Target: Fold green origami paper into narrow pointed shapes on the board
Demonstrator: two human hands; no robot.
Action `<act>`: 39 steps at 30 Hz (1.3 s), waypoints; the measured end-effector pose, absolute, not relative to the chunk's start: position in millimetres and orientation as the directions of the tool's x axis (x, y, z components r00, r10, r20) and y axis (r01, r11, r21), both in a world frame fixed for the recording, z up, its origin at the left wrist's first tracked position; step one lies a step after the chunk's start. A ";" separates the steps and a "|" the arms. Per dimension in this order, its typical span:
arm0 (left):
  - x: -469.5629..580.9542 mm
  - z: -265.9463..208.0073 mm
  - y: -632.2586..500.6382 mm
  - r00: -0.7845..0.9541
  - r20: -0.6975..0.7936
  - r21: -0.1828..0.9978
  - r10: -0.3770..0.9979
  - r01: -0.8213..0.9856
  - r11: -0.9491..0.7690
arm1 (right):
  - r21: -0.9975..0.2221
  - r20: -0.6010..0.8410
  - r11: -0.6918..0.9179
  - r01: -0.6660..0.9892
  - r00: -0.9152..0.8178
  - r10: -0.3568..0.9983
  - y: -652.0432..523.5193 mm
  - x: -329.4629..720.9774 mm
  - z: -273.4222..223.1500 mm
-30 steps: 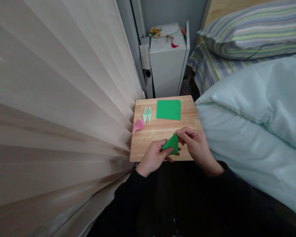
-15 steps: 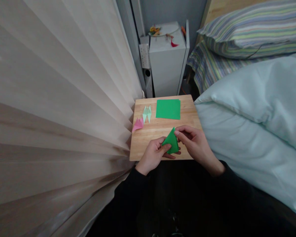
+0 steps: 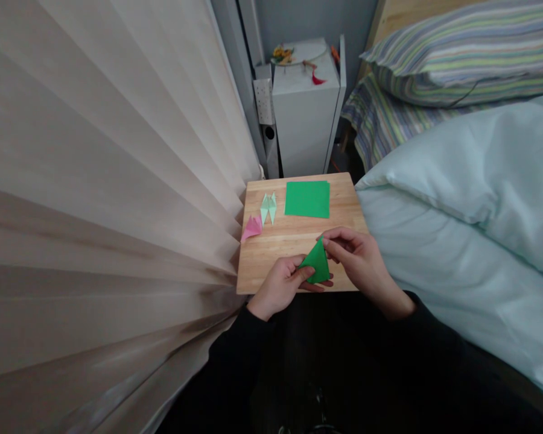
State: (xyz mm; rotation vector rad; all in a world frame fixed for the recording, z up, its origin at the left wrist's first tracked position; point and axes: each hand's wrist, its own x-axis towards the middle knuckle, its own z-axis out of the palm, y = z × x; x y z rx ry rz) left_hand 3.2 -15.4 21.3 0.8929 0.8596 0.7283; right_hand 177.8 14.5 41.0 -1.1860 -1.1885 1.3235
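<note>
A folded piece of green origami paper is held between my two hands above the front of a small wooden table. My left hand grips its lower left part, thumb on top and fingers underneath. At the upper corner, my right hand pinches the paper between thumb and index finger. Farther back lies a stack of green paper sheets. To its left are a pale green folded paper piece with pointed ends and a pink folded paper piece.
A pleated pale curtain hangs close along the table's left side. On the right, a bed with a light blue duvet and a striped pillow borders it. Behind stands a white cabinet with small items on top.
The upper corner of the green paper has tilted slightly to the right, with my right hand still pinching it. My left hand keeps its hold.
</note>
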 end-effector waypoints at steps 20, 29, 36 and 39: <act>0.7 22.7 -11.6 0.315 -0.206 0.962 0.927 -0.110 0.252 | -0.995 -0.053 -0.042 0.093 -0.125 0.991 13.7 179.8 24.5; 3.2 2.6 1.9 0.289 -0.242 0.967 0.926 -0.007 0.255 | -0.985 -0.048 -0.022 0.171 -0.150 0.987 19.1 181.5 9.2; -1.3 -2.3 11.0 0.188 -0.093 0.991 0.978 0.116 0.072 | -0.870 0.000 0.175 0.462 -0.355 0.935 21.9 180.9 11.1; 1.1 -7.1 16.6 0.117 -0.072 0.997 0.991 0.028 0.069 | -0.810 0.012 0.233 0.539 -0.381 0.924 27.3 178.4 8.2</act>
